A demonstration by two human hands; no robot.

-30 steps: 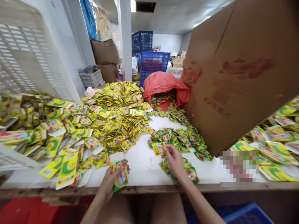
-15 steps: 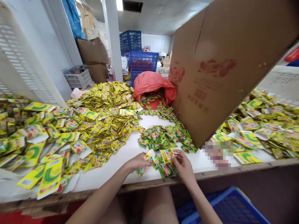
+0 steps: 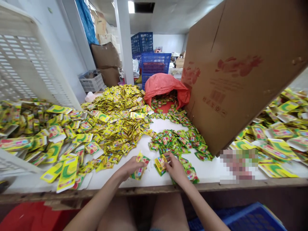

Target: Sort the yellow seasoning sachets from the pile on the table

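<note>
My left hand (image 3: 130,167) is closed on a small bunch of candy sachets (image 3: 140,172), with yellow and green printing showing beyond the fingers. Across a narrow gap, my right hand (image 3: 174,166) pinches a yellow sachet (image 3: 159,161) lying over a green one. Beside the right wrist lie loose green sachets (image 3: 191,173) near the table's front edge. A pile of green sachets (image 3: 169,141) sits just beyond both hands, and a large mound of yellow sachets (image 3: 122,125) spreads to the left. How many sachets each hand holds is hidden by the fingers.
A red sack (image 3: 166,86) lies open at the back, spilling green sachets. A tall cardboard box (image 3: 216,83) leans over the right side. Yellow printed packs (image 3: 68,173) lie at left by a white crate (image 3: 26,57). A blue crate (image 3: 252,218) stands below the table.
My hands have moved apart, each keeping sachets. Green sachets that were between them now show to the right, by the right wrist. The whole view has shifted, with the scene sliding rightward.
</note>
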